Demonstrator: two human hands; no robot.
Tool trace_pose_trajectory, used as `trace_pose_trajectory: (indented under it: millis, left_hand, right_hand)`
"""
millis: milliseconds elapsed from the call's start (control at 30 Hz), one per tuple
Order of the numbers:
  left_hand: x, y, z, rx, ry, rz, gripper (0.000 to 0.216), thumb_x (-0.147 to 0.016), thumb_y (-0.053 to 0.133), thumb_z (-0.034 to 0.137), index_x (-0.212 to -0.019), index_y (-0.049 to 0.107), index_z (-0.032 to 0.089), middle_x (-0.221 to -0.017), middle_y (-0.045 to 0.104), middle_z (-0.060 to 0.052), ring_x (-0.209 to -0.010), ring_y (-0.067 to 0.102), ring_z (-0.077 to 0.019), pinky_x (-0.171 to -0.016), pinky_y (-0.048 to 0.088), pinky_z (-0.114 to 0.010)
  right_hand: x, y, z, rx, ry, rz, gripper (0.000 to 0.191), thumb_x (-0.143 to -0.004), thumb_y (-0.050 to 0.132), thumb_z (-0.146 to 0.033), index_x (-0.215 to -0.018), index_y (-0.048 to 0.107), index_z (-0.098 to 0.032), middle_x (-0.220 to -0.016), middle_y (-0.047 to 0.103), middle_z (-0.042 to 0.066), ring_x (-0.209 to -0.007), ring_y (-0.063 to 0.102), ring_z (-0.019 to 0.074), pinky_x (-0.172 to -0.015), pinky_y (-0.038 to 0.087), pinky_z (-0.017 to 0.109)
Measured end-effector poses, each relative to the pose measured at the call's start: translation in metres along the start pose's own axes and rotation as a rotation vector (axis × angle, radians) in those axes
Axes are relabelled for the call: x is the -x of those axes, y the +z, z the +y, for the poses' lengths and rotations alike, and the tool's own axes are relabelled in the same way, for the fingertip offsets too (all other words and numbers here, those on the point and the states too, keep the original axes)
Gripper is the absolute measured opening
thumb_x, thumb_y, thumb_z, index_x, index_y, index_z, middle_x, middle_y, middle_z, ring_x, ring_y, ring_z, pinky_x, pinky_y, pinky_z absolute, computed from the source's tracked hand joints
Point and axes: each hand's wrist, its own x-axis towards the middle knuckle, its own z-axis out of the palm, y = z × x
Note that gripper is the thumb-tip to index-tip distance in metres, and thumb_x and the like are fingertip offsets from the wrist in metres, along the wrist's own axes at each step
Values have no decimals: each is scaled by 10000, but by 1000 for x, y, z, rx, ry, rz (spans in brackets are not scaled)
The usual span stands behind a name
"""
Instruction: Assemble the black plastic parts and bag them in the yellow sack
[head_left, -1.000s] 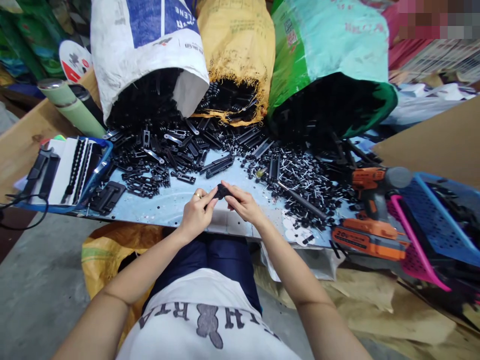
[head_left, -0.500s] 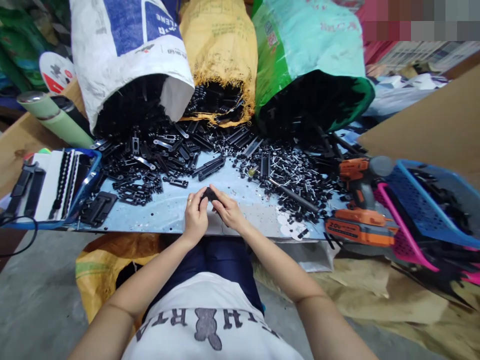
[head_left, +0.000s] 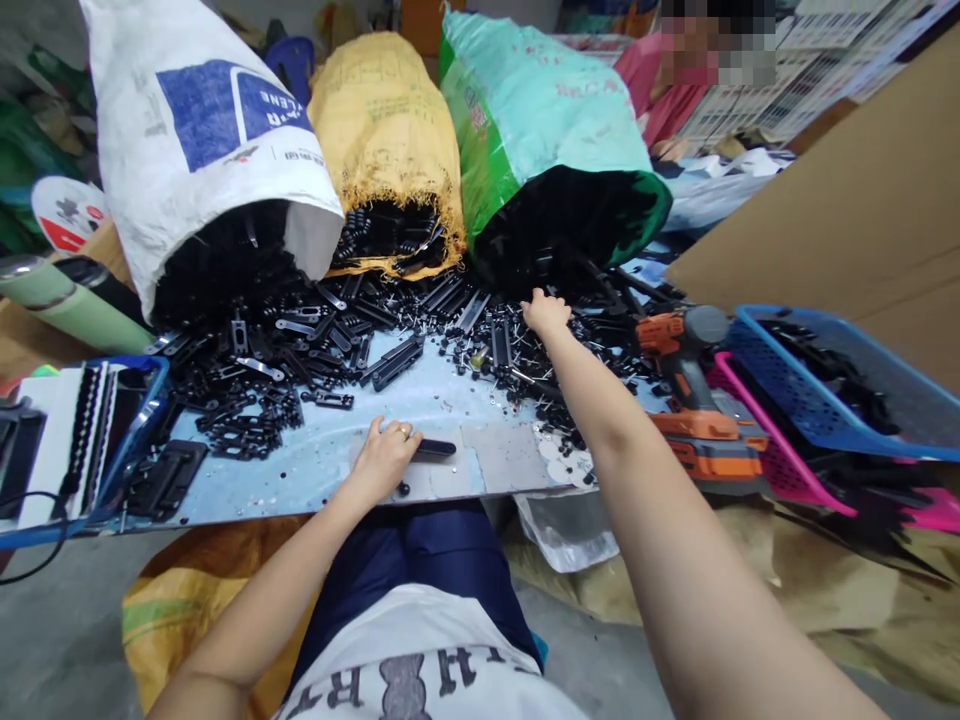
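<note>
My left hand [head_left: 386, 460] rests low over the front of the work table, closed around one end of a flat black plastic bar [head_left: 436, 450] whose rounded far end sticks out to the right. Stretched far forward, my right hand [head_left: 547, 310] is over the pile of small black parts and screws [head_left: 525, 345], just below the mouth of the green sack [head_left: 570, 230]. Its fingers look spread, and I see nothing held in them. A small round black piece [head_left: 403, 489] lies beside my left wrist.
White [head_left: 225, 190] and yellow [head_left: 386, 130] sacks of black parts lie along the back. An orange cordless drill [head_left: 701, 400] stands at the right, by a blue basket [head_left: 840, 400]. Another blue basket [head_left: 154, 440] is at the left. A person in pink [head_left: 652, 80] is beyond.
My hands have come apart from the black piece they held together. The right has reached forward to the green sack; the left has stayed low with the bar. My view has shifted right.
</note>
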Motion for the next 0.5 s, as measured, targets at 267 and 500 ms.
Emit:
trace_pose_trajectory:
  millis: [267, 500]
  left_hand:
    - [16, -2, -4, -22, -107, -29, 362, -850, 461, 90, -1195, 529, 175, -1008, 573, -124, -964, 543, -246, -835, 415, -408]
    - [17, -9, -5, 661, -334, 162, 475, -873, 507, 358, -1319, 436, 208, -1083, 570, -106, -963, 583, -211, -863, 467, -398]
  right_hand:
    - [5, -25, 14, -60, 30, 140, 331, -882, 418, -322, -1083, 576, -112, -1052, 612, 195, -983, 524, 285, -826, 362, 391]
    - [167, -57, 48, -610, -426, 275, 339, -868, 463, -458, -999, 633, -196, -968, 652, 80, -841, 598, 203, -760, 453, 334]
